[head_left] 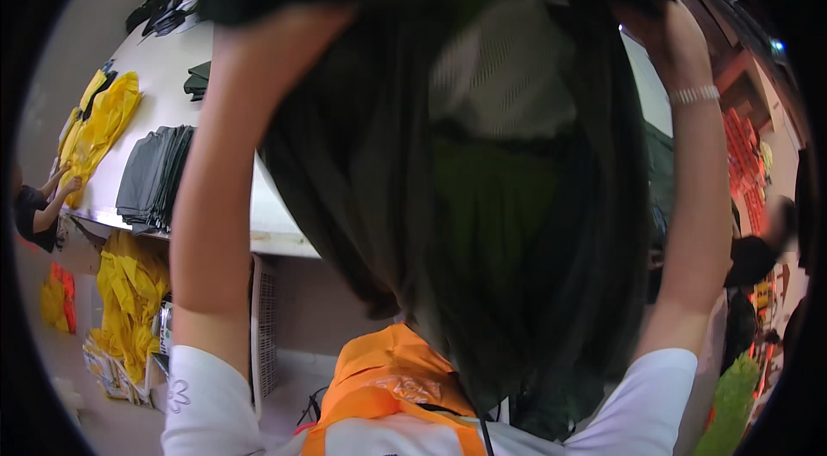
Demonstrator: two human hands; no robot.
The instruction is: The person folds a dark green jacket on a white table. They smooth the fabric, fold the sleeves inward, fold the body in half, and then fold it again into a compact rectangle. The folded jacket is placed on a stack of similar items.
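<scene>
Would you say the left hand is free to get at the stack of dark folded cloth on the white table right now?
Probably not. The left hand is raised high, gripping the dark green garment together with the right hand, while the stack lies well off to the left on the table.

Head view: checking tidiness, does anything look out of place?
Yes: yellow garments lie heaped on the floor below the white table, unlike the neat dark stack on top.

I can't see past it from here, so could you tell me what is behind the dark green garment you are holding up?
The dark green garment covers most of the white table. Beside it, a dark folded stack and yellow garments show. What lies directly behind is hidden.
</scene>
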